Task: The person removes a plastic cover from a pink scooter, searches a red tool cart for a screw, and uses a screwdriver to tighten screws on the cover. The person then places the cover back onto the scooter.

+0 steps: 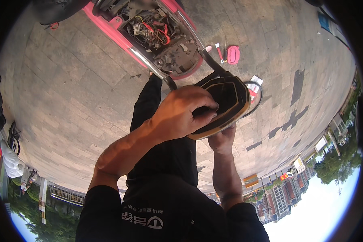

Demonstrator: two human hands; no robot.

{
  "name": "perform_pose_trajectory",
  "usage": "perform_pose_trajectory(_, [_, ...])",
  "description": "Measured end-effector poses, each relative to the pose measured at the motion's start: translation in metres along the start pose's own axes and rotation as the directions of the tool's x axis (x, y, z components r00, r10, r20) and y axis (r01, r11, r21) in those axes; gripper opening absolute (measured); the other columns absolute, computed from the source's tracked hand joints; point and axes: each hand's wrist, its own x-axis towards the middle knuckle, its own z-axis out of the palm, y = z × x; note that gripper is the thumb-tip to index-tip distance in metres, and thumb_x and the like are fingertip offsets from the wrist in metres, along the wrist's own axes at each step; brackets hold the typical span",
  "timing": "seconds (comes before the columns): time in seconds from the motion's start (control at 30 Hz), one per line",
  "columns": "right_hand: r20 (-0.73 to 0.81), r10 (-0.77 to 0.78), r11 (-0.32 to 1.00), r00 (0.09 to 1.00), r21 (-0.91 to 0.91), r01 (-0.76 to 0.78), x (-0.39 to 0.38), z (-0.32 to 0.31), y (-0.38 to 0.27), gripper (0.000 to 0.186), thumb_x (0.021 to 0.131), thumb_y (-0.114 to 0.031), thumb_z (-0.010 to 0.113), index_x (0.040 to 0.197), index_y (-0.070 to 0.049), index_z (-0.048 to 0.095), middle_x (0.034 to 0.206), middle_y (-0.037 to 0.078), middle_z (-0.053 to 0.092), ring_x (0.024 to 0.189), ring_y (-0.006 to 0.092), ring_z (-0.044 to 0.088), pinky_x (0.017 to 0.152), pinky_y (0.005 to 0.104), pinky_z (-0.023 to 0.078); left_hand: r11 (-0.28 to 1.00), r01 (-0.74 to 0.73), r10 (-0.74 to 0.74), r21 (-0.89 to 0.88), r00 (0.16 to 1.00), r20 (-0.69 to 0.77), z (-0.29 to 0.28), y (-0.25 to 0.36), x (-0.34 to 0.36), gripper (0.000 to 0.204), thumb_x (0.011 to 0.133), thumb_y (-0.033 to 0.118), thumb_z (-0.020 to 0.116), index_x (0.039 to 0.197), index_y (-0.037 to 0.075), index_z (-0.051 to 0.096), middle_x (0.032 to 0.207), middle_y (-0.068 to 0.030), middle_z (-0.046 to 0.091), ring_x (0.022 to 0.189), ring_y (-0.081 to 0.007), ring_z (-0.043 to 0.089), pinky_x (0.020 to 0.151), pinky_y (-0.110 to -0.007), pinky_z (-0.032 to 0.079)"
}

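Observation:
A black, rounded part with a tan rim [241, 101], like a scooter's backrest, stands at the middle, where dark tubes run to the rear of a pink electric scooter [177, 74]. Over its near left side lies my left hand [188, 109], thumb and fingers closed in a pinch above the black inner surface. Whatever that pinch holds, if anything, is hidden. My right hand [223, 139] grips the part's lower edge from beneath, with most of its fingers out of sight behind it. Beyond them, the scooter's open compartment [173, 56] shows tangled wires [155, 32], some red.
Right of the scooter, a pink case [233, 54] and a red-handled tool [219, 52] lie on the paving. A white and red packet [254, 86] rests partly behind the tan-rimmed part. Red-handled pliers [52, 26] lie far left. A white-clad person [13, 161] appears at the left edge.

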Motion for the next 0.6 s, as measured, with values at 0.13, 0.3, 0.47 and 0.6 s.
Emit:
perform_pose_trajectory(0.13, [0.052, -0.042, 0.999, 0.998, 0.016, 0.041, 0.0, -0.002, 0.003, 0.03, 0.086, 0.0, 0.065, 0.115, -0.001, 0.057, 0.112, 0.006, 0.064, 0.103, 0.0116, 0.059, 0.091, 0.0271, 0.047, 0.997, 0.032, -0.032, 0.074, 0.999, 0.0, 0.001, 0.004, 0.001, 0.023, 0.074, 0.002, 0.074, 0.096, 0.006, 0.068, 0.09, -0.0096, 0.068, 0.082, -0.0269, 0.068, 0.071, -0.034, 0.055])
perform_pose_trajectory(0.3, [0.061, -0.022, 0.997, 0.998, 0.069, 0.018, -0.003, -0.006, 0.008, 0.034, 0.087, 0.001, 0.066, 0.118, -0.001, 0.054, 0.115, 0.006, 0.062, 0.105, 0.0128, 0.059, 0.093, 0.0285, 0.046, 0.988, 0.005, 0.013, 0.153, 0.993, -0.113, 0.011, 0.005, -0.002, 0.021, 0.076, 0.003, 0.069, 0.096, 0.006, 0.064, 0.084, -0.0112, 0.066, 0.075, -0.0299, 0.066, 0.067, -0.038, 0.054])
perform_pose_trajectory(0.47, [0.107, -0.081, 0.985, 0.991, 0.161, 0.063, -0.003, -0.007, 0.016, 0.032, 0.091, -0.004, 0.064, 0.121, 0.0, 0.052, 0.118, 0.006, 0.06, 0.109, 0.0154, 0.057, 0.096, 0.0314, 0.046, 0.981, 0.148, -0.123, 0.126, 0.974, -0.189, 0.016, -0.002, 0.0, 0.02, 0.077, -0.001, 0.063, 0.095, 0.005, 0.066, 0.087, -0.0124, 0.067, 0.075, -0.029, 0.066, 0.066, -0.035, 0.053])
perform_pose_trajectory(0.6, [0.088, -0.028, 0.979, 0.996, 0.202, 0.01, -0.012, -0.024, 0.019, 0.017, 0.094, -0.003, 0.059, 0.109, 0.0, 0.053, 0.102, 0.007, 0.062, 0.09, 0.013, 0.059, 0.082, 0.0284, 0.049, 0.921, 0.327, -0.365, -0.214, 0.915, -0.173, 0.014, 0.008, -0.005, 0.019, 0.087, -0.005, 0.055, 0.099, 0.001, 0.068, 0.086, -0.0072, 0.067, 0.072, -0.0126, 0.065, 0.063, -0.026, 0.052])
